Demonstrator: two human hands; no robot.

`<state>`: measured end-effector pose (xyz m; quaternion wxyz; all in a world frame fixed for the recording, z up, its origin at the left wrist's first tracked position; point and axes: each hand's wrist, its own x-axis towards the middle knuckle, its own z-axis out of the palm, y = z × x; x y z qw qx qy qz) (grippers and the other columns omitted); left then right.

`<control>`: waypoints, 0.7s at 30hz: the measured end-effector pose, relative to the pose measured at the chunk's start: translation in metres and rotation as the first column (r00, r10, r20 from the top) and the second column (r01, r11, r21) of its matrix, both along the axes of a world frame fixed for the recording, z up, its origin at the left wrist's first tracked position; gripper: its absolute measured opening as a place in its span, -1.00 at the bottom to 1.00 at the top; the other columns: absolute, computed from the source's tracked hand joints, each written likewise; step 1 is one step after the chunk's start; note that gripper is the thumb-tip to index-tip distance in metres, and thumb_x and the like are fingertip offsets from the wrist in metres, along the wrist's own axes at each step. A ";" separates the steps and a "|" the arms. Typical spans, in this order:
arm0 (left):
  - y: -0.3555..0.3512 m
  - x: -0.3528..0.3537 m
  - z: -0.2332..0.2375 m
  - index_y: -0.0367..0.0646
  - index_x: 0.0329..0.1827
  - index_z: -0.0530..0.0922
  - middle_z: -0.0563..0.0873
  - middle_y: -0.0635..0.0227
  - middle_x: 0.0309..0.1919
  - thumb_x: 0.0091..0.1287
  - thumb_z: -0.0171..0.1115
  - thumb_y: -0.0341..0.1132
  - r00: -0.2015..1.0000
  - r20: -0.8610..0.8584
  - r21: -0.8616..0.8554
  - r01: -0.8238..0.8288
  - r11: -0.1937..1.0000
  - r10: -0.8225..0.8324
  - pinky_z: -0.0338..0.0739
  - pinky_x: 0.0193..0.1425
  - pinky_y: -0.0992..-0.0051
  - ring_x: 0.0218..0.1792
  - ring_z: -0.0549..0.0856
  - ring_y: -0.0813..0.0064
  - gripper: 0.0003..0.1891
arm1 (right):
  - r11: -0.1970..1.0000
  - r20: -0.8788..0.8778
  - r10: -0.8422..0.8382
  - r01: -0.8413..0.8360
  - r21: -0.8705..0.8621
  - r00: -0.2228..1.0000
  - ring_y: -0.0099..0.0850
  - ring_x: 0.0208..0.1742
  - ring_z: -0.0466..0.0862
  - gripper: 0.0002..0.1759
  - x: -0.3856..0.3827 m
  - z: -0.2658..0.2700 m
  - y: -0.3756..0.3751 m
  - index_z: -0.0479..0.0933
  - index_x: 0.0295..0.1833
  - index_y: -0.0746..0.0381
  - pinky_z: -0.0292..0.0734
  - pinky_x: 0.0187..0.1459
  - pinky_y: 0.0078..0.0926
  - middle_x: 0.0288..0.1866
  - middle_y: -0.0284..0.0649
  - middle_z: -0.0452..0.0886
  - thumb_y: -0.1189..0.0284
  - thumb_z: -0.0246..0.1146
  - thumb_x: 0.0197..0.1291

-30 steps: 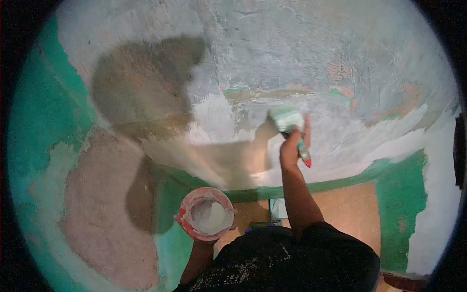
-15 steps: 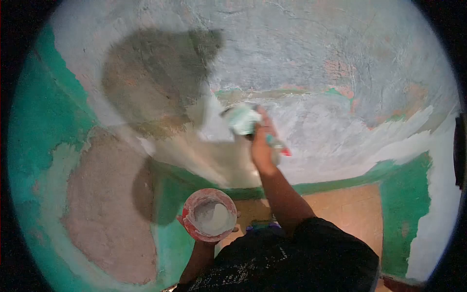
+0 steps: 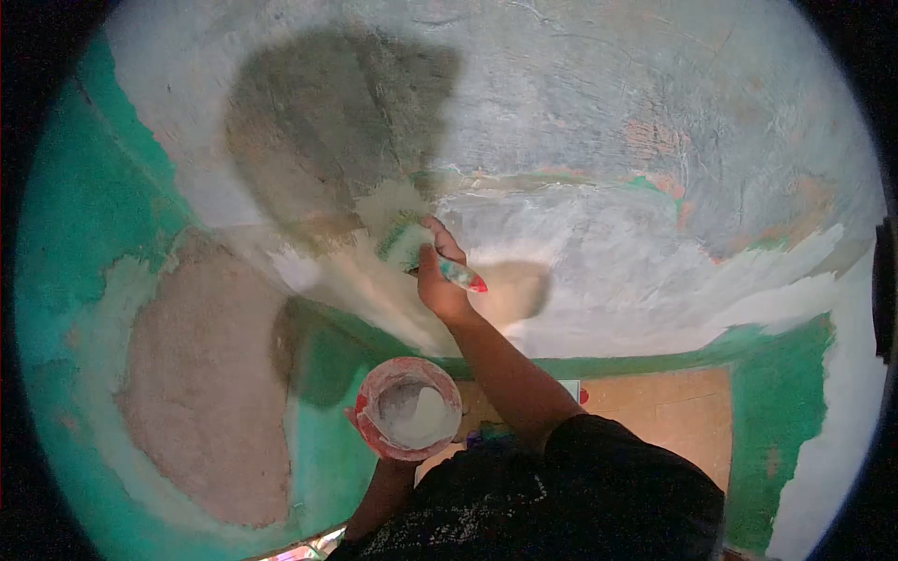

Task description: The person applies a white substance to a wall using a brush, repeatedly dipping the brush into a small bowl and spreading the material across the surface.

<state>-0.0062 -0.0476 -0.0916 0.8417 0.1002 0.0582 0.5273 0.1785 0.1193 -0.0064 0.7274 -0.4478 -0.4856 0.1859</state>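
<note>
My right hand [image 3: 441, 271] is closed around a wide paint brush [image 3: 406, 245]. Its pale, coated bristles are against or very close to the wall [image 3: 599, 224], and the red-tipped handle sticks out to the right of my fingers. Lower down, my left hand [image 3: 397, 466] supports a red bucket [image 3: 372, 438] from beneath, most of its fingers hidden by it. Whitish, thick liquid [image 3: 428, 419] lies inside the bucket, and pale smears coat its rim. Around the brush, the wall has wet-looking white patches over grey.
Green paint [image 3: 103, 206] with ragged edges covers the left side of the wall, beside a bare brownish patch [image 3: 210, 383]. Below is a tan tiled floor [image 3: 664, 407]. A dark object [image 3: 882, 290] stands at the right edge. My shadow falls on the wall.
My right hand has moved left and slightly down along the wall with the brush. The bucket in my left hand stays nearly in place.
</note>
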 end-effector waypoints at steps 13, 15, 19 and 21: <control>-0.025 0.021 0.030 0.15 0.52 0.21 0.27 0.03 0.47 -0.16 0.06 0.73 0.970 0.148 -0.045 0.200 0.979 -0.192 0.25 0.31 -0.49 0.39 0.30 -0.30 0.21 | 0.908 0.270 -0.401 0.340 0.244 0.875 -0.12 0.12 0.64 -0.44 0.093 -0.003 -0.065 0.23 0.42 0.44 0.61 0.04 -0.29 0.16 0.13 0.56 0.47 0.02 0.34; -0.028 0.032 0.027 0.14 0.54 0.18 0.24 -0.02 0.47 -0.18 0.08 0.73 0.962 0.262 -0.161 0.125 0.979 -0.079 0.24 0.29 -0.52 0.40 0.27 -0.37 0.24 | 0.951 0.352 -0.297 0.309 0.023 0.888 -0.07 -0.08 0.75 -0.35 0.076 -0.030 -0.053 0.25 0.47 0.22 0.64 -0.06 -0.24 0.06 0.08 0.66 0.44 0.09 0.23; -0.020 0.026 0.042 0.16 0.55 0.15 0.21 0.01 0.49 -0.17 0.15 0.69 0.865 0.363 0.144 0.314 0.938 -0.346 0.24 0.25 -0.58 0.38 0.24 -0.47 0.22 | 0.975 0.524 -0.214 0.210 0.067 0.824 -0.02 -0.17 0.76 -0.33 0.082 -0.017 -0.057 0.23 0.49 0.24 0.67 -0.14 -0.23 0.01 0.13 0.67 0.43 0.12 0.23; -0.012 0.027 0.017 0.21 0.54 0.16 0.21 0.07 0.50 -0.17 0.22 0.64 0.890 0.331 0.202 0.258 0.945 -0.314 0.27 0.23 -0.57 0.39 0.22 -0.46 0.20 | 0.958 0.432 -0.285 0.263 0.111 0.856 -0.06 -0.24 0.77 -0.34 0.098 0.017 -0.079 0.24 0.47 0.29 0.67 -0.19 -0.26 -0.08 0.13 0.69 0.43 0.11 0.23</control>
